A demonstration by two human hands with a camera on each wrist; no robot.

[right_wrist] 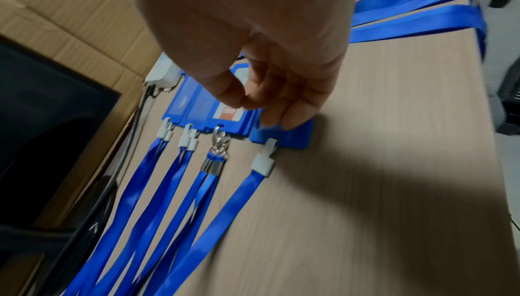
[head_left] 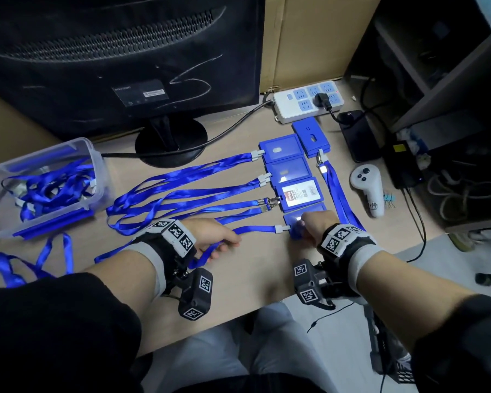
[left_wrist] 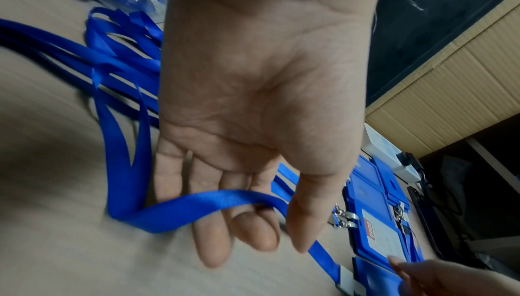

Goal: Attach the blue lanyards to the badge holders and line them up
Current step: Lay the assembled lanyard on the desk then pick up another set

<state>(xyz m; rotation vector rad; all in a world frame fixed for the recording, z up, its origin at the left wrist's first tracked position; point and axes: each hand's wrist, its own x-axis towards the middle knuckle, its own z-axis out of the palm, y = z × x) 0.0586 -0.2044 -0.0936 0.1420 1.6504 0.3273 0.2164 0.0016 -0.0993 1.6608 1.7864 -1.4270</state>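
While the left hand (head_left: pixel 210 236) holds a blue strap (head_left: pixel 254 230) between its thumb and curled fingers, the right hand (head_left: pixel 315 222) rests its bent fingertips (right_wrist: pixel 277 120) on a blue badge holder (right_wrist: pixel 284 137) and holds it by the edge. That strap runs flat across the desk (head_left: pixel 255 268) from the left hand to a white clip (head_left: pixel 281 228), and the clip is hooked onto the badge holder under the right hand.

Just behind this badge holder, four more badge holders (head_left: pixel 288 165) lie in a row, each one touching the next. Their straps (head_left: pixel 182 194) stretch away from the row toward the left hand, side by side. One more badge holder (head_left: pixel 311 136) lies at the far end of the row, turned the other way, and its strap (head_left: pixel 341 199) runs back beside the row, past the right hand.

Farther from the row, beyond the left hand, a clear plastic box (head_left: pixel 43 180) holds a heap of loose blue straps. A loose strap (head_left: pixel 26 265) lies on the desk near that box. Behind the row stand a black monitor (head_left: pixel 119 61) and a white power strip (head_left: pixel 308 102). A white controller (head_left: pixel 369 191) lies on the other side of the row from the straps.
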